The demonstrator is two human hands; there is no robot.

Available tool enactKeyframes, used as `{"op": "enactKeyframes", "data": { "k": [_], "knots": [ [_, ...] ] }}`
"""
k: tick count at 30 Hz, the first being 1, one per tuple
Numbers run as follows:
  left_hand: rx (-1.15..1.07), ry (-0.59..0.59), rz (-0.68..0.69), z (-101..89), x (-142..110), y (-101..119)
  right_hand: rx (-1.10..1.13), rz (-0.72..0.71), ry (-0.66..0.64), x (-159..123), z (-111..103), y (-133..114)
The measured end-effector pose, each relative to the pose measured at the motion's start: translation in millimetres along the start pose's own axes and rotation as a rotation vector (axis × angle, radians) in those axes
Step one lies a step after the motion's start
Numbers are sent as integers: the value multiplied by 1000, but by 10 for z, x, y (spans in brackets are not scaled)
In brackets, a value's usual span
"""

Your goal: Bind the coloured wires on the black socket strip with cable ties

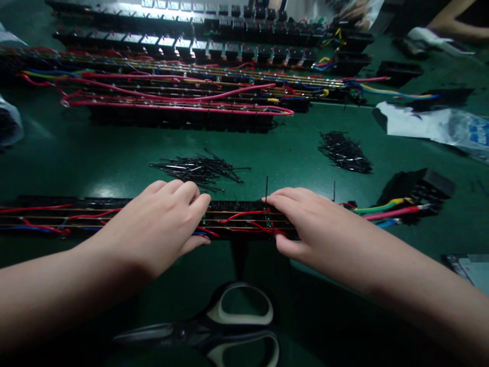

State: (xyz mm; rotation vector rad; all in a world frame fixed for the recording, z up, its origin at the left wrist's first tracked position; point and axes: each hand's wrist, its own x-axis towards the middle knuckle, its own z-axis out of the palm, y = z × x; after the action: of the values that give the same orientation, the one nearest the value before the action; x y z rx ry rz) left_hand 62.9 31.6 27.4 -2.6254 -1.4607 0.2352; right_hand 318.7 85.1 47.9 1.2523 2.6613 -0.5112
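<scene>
A long black strip [240, 219] with brass bars and red and blue wires lies across the green table in front of me. My left hand [164, 219] wraps over it left of the middle, thumb on the near side and curled fingers on the far side. To the right, my right hand [305, 219] spans the same strip, with its fingertips close to an upright black cable tie [266, 188]. Another cable tie [334, 191] sticks up behind that hand. Green-yellow, red and blue wires run from the strip's right end to a black connector block [424, 188].
Loose cable ties form one pile [202, 168] behind the strip and another pile [346, 152] to the right. Scissors [183, 334] lie nearest me. More wired strips [183, 109] stretch across the back. A plastic bag [435, 125] is at right; another person's arm [458, 20] shows beyond.
</scene>
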Motion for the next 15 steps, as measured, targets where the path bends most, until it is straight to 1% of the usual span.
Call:
{"op": "enactKeyframes", "data": {
  "k": [2,4,6,7,10,11,12,13,14,15],
  "knots": [
    [-8,1,-1,0,1,0,8,-15,46,-22,16,18],
    [-20,4,-2,-1,7,-1,27,-70,156,-44,35,11],
    [-28,5,-4,-5,15,1,59,-117,310,-61,54,-30],
    [-32,6,-4,-8,19,3,75,-118,391,-66,63,-62],
    [-41,-3,-3,-24,28,5,100,-53,634,-70,87,-176],
    [-45,-11,-1,-30,31,4,100,-61,710,-64,101,-210],
    [-51,-18,-2,-34,32,1,94,-103,767,-53,121,-236],
    [-60,-24,-1,-36,33,-3,87,-181,786,-37,148,-253],
    [-72,-29,1,-36,33,-8,85,-294,804,-15,182,-259],
    [-83,-28,3,-33,32,-13,107,-377,748,12,222,-256]
  ]
}}
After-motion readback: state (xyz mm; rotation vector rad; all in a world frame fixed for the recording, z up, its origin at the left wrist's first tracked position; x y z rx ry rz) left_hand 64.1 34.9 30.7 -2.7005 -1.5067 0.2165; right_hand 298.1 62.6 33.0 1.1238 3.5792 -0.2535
